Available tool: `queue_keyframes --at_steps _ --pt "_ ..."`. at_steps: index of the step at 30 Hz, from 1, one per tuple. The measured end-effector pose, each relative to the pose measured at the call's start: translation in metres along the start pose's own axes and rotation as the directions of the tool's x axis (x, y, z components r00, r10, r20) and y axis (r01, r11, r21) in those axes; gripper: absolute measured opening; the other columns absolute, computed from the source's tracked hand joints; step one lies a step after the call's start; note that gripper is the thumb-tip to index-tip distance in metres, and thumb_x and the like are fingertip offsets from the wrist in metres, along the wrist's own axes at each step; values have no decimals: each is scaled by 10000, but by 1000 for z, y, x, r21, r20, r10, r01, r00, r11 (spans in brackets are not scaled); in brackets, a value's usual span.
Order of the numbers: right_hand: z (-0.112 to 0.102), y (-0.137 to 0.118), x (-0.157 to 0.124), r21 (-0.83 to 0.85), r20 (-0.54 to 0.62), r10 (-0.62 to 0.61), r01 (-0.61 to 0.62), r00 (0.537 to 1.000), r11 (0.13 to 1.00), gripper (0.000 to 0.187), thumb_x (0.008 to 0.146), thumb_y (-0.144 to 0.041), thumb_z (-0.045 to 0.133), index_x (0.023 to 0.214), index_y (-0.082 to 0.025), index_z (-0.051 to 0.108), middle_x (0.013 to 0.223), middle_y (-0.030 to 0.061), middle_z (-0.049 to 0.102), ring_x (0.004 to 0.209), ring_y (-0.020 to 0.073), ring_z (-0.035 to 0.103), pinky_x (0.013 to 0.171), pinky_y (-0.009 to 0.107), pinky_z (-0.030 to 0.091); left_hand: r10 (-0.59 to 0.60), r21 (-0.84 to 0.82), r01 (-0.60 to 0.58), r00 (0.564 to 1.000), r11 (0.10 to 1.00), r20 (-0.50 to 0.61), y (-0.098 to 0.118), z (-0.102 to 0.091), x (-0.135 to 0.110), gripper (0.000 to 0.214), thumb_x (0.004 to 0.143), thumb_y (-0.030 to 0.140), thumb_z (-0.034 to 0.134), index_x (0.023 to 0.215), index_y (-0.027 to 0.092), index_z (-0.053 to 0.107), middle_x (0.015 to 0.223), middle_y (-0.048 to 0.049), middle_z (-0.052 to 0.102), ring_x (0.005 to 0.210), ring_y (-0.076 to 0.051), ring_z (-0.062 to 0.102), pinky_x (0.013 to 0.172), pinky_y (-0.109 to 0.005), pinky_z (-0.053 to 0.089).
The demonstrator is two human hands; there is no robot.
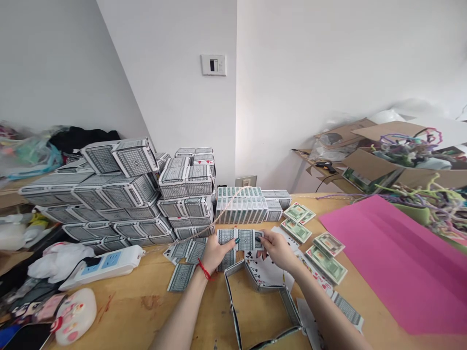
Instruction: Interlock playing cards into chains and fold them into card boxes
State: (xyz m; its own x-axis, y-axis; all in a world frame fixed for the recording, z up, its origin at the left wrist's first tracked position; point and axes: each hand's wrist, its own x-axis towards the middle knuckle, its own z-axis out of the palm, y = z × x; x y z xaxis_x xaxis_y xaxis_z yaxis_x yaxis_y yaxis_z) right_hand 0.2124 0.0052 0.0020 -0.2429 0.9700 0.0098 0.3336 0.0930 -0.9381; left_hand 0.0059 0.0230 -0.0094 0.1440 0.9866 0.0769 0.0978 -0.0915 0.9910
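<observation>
My left hand (pixel 215 253), with a red string bracelet at the wrist, is closed on the left part of some grey-patterned playing cards (pixel 245 239). The cards lie side by side, backs up. At their right end, my right hand (pixel 279 249) pinches them between thumb and fingers. Whether the cards are joined cannot be made out. Nearer to me stands an open-topped frame of folded cards (pixel 233 311), with bare table inside it. Loose face-down cards (pixel 181 277) lie left of my left hand. Face-up cards (pixel 268 272) lie beneath my right hand and forearm.
Card-covered blocks (pixel 134 158) are stacked high at the back left. A row of green-edged card packs (pixel 241 204) stands behind my hands. Green banknote-patterned stacks (pixel 326 262) and a pink sheet (pixel 397 262) lie right. A white power strip (pixel 105 265) is left.
</observation>
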Motion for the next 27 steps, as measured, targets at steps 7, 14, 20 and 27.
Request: queue_keyframes --at_steps 7,14,20,27 --pt "2 -1 1 67 29 52 -54 998 996 193 805 -348 402 690 -201 448 453 -29 580 367 133 539 368 220 372 38 81 -36 999 996 -27 4 1 -1 308 664 299 654 919 127 645 932 -95 702 881 -239 643 821 -346 489" --pt "1 -3 -1 70 42 50 -53 998 996 201 799 -357 411 683 -198 453 444 -35 569 362 119 529 372 207 374 19 55 -16 999 998 -39 7 2 -3 345 653 304 664 969 169 632 895 -59 712 872 -239 649 787 -341 499" --pt "2 -3 0 60 21 73 -74 997 995 184 796 -322 406 692 -190 480 401 -48 544 310 95 445 371 197 341 5 21 -4 999 1000 -42 6 3 -2 376 634 296 683 975 147 631 914 -80 708 921 -248 636 827 -353 485" --pt "7 -3 0 143 36 94 -98 995 985 242 799 -395 423 690 -188 485 387 -82 414 344 108 498 366 193 328 43 45 -42 999 998 -22 9 2 -2 337 663 298 664 962 145 636 968 -85 696 907 -233 638 852 -362 477"
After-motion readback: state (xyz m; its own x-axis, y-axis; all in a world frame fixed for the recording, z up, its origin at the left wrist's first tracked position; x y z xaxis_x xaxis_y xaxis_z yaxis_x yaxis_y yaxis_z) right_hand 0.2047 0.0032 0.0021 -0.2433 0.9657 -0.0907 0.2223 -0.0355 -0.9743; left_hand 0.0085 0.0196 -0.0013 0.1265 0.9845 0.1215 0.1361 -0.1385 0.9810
